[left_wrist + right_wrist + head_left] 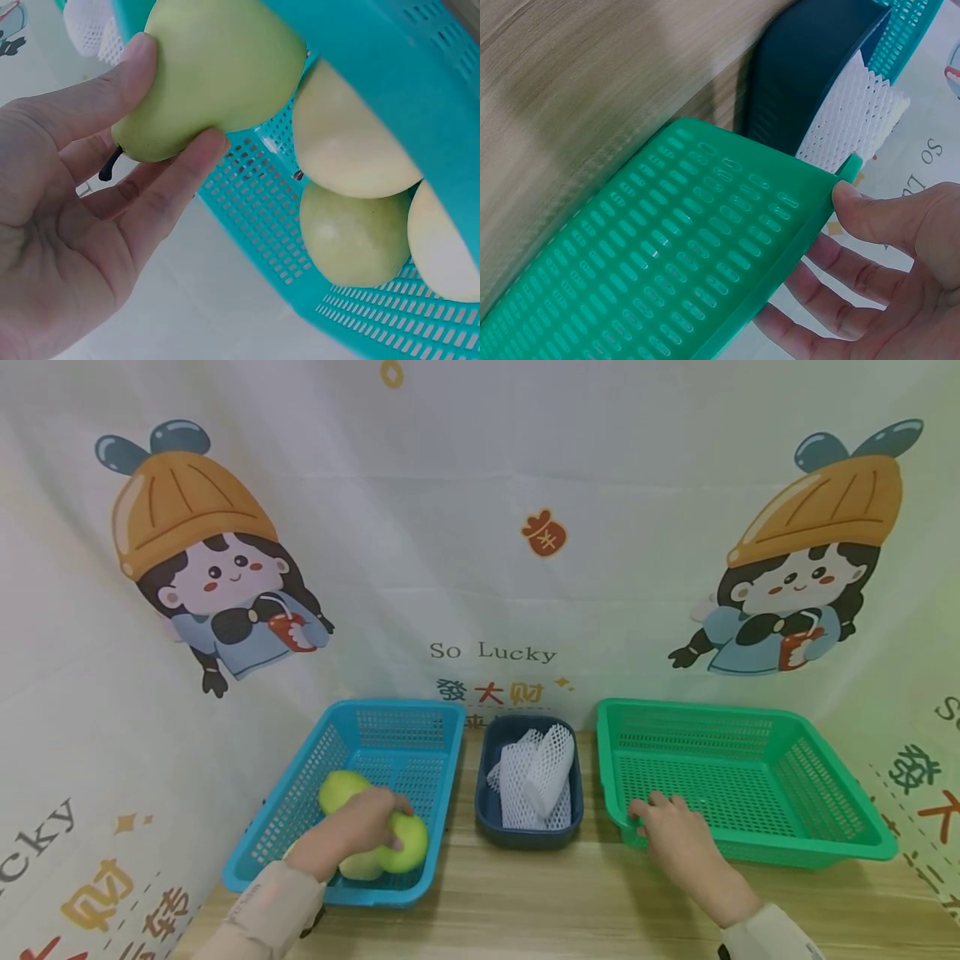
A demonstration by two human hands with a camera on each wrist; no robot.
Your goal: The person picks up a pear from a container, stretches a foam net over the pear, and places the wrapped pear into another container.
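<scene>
My left hand point(360, 821) pinches a green pear point(408, 845) at the near right of the blue basket point(375, 896). In the left wrist view the thumb and fingers hold that pear point(217, 67) near its dark stem. Other pears, one green point(356, 240) and two paler ones point(349, 135), lie in the basket. On the right, my right hand point(678, 831) holds the near left corner of the green basket point(802, 850). The right wrist view has its thumb against the rim point(840, 184), fingers on the rim's other side.
Between the baskets stands a small navy bin point(528, 838) with several white foam nets point(551, 768) in it. All of them sit on a wood-grain table point(525, 902). A printed white cloth point(480, 543) hangs behind and at the sides.
</scene>
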